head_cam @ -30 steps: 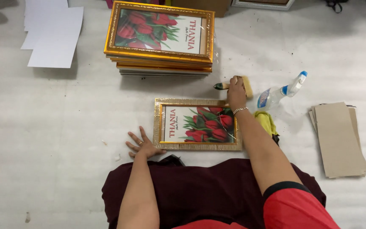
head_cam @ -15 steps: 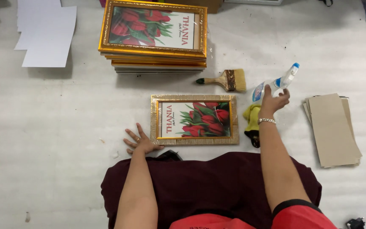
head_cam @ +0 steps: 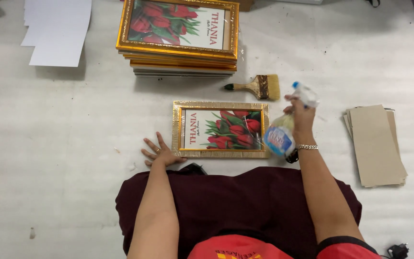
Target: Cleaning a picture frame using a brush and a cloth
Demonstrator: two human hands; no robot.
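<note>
A spray bottle (head_cam: 283,129) is being gripped by the right hand (head_cam: 302,114) beside the frame (head_cam: 220,129), lying flat. The left hand (head_cam: 159,152), fingers spread, is being pressed on the floor (head_cam: 63,144) beside it.

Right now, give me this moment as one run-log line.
right hand: holds spray bottle lifted beside framed picture | left hand: flat on floor covering | paintbrush: lying untouched

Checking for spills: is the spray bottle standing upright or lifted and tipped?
Lifted and tipped: the right hand holds the spray bottle off the floor, base toward the camera.
</note>
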